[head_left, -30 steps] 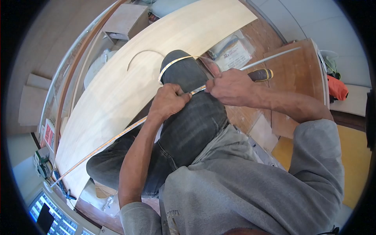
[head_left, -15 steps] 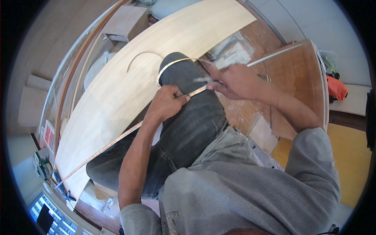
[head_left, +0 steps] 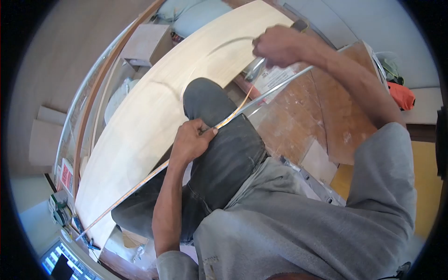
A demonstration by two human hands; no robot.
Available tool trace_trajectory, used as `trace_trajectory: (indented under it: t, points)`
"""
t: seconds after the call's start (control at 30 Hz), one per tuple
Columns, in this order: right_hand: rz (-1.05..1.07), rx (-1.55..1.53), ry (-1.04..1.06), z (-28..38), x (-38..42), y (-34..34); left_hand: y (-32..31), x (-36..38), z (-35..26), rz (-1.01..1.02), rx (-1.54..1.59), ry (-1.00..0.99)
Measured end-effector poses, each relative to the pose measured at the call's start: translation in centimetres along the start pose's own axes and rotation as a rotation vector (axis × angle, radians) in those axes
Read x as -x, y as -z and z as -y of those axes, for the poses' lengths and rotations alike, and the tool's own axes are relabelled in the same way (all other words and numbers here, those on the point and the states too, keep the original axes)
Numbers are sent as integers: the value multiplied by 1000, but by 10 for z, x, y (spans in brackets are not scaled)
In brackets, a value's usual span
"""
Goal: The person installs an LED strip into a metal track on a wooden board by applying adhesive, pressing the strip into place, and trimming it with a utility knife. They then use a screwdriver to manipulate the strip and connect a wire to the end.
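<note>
1. A large pale wood panel (head_left: 126, 140) spreads across the left and far middle of the scene.
2. The person's legs, in dark jeans (head_left: 228, 154), are bent at the centre, one knee over the panel.
3. A brown wood surface (head_left: 289, 126) lies right of the knee.
4. A long, narrow metal channel (head_left: 281, 87) slants over the thigh, from the near left to the far right.
5. A thin LED strip (head_left: 248, 97) lies along the channel on the left, then lifts away just beyond the left hand.
6. A white printed sheet (head_left: 280, 76) is on the far right, partly covered.
7. The right hand (head_left: 280, 46), raised at the far right, has its fingers clenched around a dark-handled tool (head_left: 299, 25); its silvery end is blurred.
8. The left hand (head_left: 192, 140) is above the thigh, fingers grasping the channel, thumb on the strip.
</note>
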State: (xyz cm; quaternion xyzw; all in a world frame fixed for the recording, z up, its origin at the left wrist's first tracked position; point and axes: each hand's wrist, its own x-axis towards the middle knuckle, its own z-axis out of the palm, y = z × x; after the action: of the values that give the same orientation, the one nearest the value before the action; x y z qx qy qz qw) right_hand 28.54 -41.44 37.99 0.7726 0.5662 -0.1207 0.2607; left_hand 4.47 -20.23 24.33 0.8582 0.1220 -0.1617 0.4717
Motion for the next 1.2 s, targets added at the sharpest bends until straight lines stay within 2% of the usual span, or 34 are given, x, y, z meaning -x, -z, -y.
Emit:
trace_trajectory:
  t: [0.1, 0.17, 0.23, 0.3, 0.37, 0.43, 0.47, 0.5, 0.53, 0.57, 0.6, 0.63, 0.67, 0.7, 0.73, 0.8, 0.9, 0.93, 0.97, 1.0, 1.07, 1.13, 1.2]
  points:
    - [-152, 93, -179, -70, 30, 5, -2, 1, 5, -4, -4, 18]
    - [61, 116, -451, -99, 60, 40, -4, 1, 12, -16, 49, 16]
    - [46, 192, -540, -170, 112, 20, -7, -1, 21, -16, 73, -2]
    - [124, 360, -648, -218, 175, 3, -8, 1, 22, -34, 111, -2]
    - [-127, 308, -749, -282, 263, -55, -5, 5, 15, -32, 112, -4]
    - [127, 267, -922, -272, 312, -77, -6, 5, 13, -33, 110, 3]
    - [29, 226, -966, -252, 335, -99, -6, 4, 14, -32, 99, -34]
    - [373, 146, -1044, -247, 344, -116, -5, 4, 16, -33, 89, -66]
    - [305, 94, -862, -232, 367, -140, -4, 4, 16, -42, 94, -52]
    - [446, -5, -923, -198, 356, -131, -4, 3, 14, -38, 74, -60]
    - [457, -351, -1214, -160, 330, -112, -4, 3, 13, -31, 53, -66]
    - [299, -54, -1085, -157, 337, -154, -3, 3, 11, -39, 57, -45]
    - [297, -55, -1064, -154, 328, -175, -1, 3, 8, -21, 47, -41]
    - [125, -139, -990, -151, 319, -191, 0, 3, 7, -2, 34, -39]
    - [-51, -221, -910, -142, 301, -185, -1, 2, 6, -15, 36, -24]
    - [-49, -282, -906, -106, 229, -151, -2, 0, 7, 44, 52, 20]
    - [-379, -399, -590, -46, 100, -82, 0, 0, 5, 56, 54, 22]
    - [-210, -465, -635, -32, 52, -64, 0, 0, 4, 70, 61, 18]
    - [-385, -394, -389, -25, 11, -68, -2, 0, 7, 65, 63, 8]
    - [-333, -360, -231, -25, -40, -81, -3, 1, 8, 58, 61, 20]
    - [-296, -448, -127, -9, -131, -112, -2, 4, 8, 71, 83, 44]
    - [-179, -253, 68, 9, -200, -129, -2, 7, 5, 77, 124, 97]
    - [-90, -374, -4, 35, -249, -149, 2, 8, 3, 86, 114, 74]
